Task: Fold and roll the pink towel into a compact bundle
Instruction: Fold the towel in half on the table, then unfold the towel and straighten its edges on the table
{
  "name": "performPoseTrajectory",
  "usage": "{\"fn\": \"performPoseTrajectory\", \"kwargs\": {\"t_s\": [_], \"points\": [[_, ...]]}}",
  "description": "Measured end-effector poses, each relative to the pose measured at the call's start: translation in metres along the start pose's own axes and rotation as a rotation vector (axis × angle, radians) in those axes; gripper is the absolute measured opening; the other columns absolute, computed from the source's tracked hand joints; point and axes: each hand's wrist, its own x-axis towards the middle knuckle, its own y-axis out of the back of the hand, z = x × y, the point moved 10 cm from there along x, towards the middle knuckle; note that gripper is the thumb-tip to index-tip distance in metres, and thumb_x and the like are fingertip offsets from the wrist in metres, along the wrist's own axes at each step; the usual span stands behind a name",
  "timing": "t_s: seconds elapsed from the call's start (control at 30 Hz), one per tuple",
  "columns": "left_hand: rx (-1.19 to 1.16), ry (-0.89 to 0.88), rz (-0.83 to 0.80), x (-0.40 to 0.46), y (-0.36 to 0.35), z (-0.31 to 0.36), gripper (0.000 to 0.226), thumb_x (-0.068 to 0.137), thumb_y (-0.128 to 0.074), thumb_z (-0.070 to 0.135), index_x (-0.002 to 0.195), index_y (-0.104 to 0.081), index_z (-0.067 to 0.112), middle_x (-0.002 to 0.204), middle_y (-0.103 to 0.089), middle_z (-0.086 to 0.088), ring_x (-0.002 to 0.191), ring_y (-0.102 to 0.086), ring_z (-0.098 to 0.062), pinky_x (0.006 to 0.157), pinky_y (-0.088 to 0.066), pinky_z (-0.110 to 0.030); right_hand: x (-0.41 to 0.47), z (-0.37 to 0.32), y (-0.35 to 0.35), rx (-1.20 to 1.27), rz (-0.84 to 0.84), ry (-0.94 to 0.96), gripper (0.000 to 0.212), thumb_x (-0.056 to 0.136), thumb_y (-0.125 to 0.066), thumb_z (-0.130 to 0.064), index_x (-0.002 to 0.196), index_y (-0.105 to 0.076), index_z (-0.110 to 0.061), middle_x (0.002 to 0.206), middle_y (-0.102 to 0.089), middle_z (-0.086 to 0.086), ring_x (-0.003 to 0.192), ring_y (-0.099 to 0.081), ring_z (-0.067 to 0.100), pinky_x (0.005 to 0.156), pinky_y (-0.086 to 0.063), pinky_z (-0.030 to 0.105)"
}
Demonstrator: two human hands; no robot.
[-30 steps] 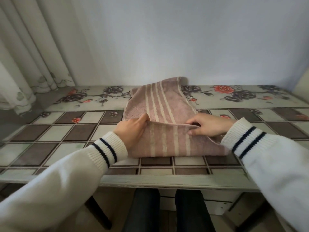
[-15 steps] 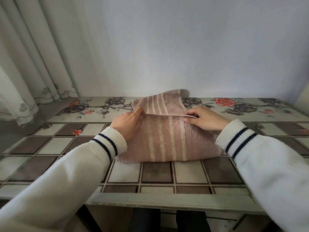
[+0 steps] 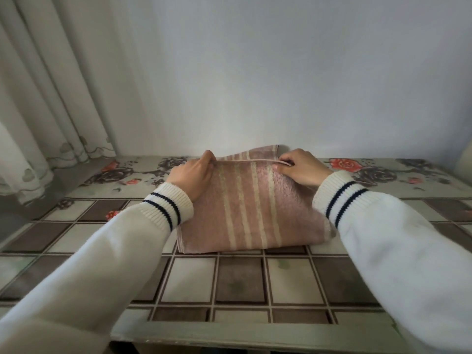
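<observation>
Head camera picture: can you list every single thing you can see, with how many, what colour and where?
pink towel: one, pink with cream stripes, folded on the table's middle, far edge near the wall.
table: one, brown and cream checks with red and grey roses along the back, filling the lower picture.
curtain: one, cream, hanging at the left.
wall: one, pale grey-white, behind the table.
sleeves: two, white with dark-striped cuffs, reaching in from both lower corners.
left hand: one, grip on the towel's folded-over edge, left end.
right hand: one, grip on that edge, right end.
</observation>
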Motion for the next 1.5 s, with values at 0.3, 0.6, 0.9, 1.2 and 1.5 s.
{"fn": "performPoseTrajectory", "kwargs": {"t_s": [0.3, 0.6, 0.9, 1.2, 1.5], "points": [[0.022, 0.0, 0.028, 0.032, 0.005, -0.004, 0.029, 0.099, -0.025, 0.029, 0.116, -0.044, 0.014, 0.111, -0.065, -0.016, 0.093, -0.063, -0.036, 0.068, -0.038, -0.035, 0.03, 0.007, 0.012, 0.051, 0.048, -0.03, 0.028, 0.093, -0.053, -0.027, 0.095, -0.068, -0.004, 0.093, -0.07, 0.019, 0.081, -0.064, 0.033, 0.064, -0.043, 0.03], [0.027, 0.01, 0.006, 0.057, -0.004, -0.015, 0.029, 0.099, -0.025, 0.028, 0.115, -0.044, 0.014, 0.112, -0.065, -0.015, 0.094, -0.063, -0.035, 0.074, -0.043, -0.038, 0.061, 0.018, 0.013, 0.048, 0.056, -0.063, 0.042, 0.092, -0.053, -0.029, 0.053, -0.044, -0.017, 0.052, -0.04, -0.002, 0.048, -0.036, 0.011, 0.048, -0.026, 0.024], [0.027, 0.023, 0.024, 0.086, -0.012, -0.026, 0.029, 0.099, -0.025, 0.027, 0.115, -0.044, 0.014, 0.111, -0.066, -0.014, 0.093, -0.063, -0.034, 0.071, -0.039, -0.035, 0.092, 0.025, 0.014, 0.056, 0.074, -0.06, 0.045, 0.092, -0.054, -0.027, 0.05, -0.039, -0.018, 0.049, -0.036, -0.003, 0.044, -0.032, 0.011, 0.046, -0.024, 0.023], [0.04, 0.027, 0.047, 0.114, -0.019, -0.035, 0.029, 0.099, -0.024, 0.027, 0.115, -0.045, 0.014, 0.108, -0.066, -0.014, 0.09, -0.063, -0.034, 0.07, -0.038, -0.034, 0.122, 0.032, 0.021, 0.051, 0.096, -0.06, 0.045, 0.092, -0.054, -0.028, 0.051, -0.04, -0.016, 0.05, -0.035, -0.002, 0.045, -0.031, 0.011, 0.046, -0.024, 0.024], [0.019, 0.071, 0.042, 0.141, -0.026, -0.046, 0.03, 0.099, -0.024, 0.026, 0.116, -0.045, 0.013, 0.111, -0.064, -0.017, 0.094, -0.062, -0.036, 0.079, -0.044, -0.04, 0.156, 0.039, 0.024, 0.034, 0.12, -0.062, 0.045, 0.092, -0.054, -0.029, 0.051, -0.04, -0.015, 0.05, -0.036, -0.002, 0.045, -0.033, 0.012, 0.046, -0.025, 0.025]]}}
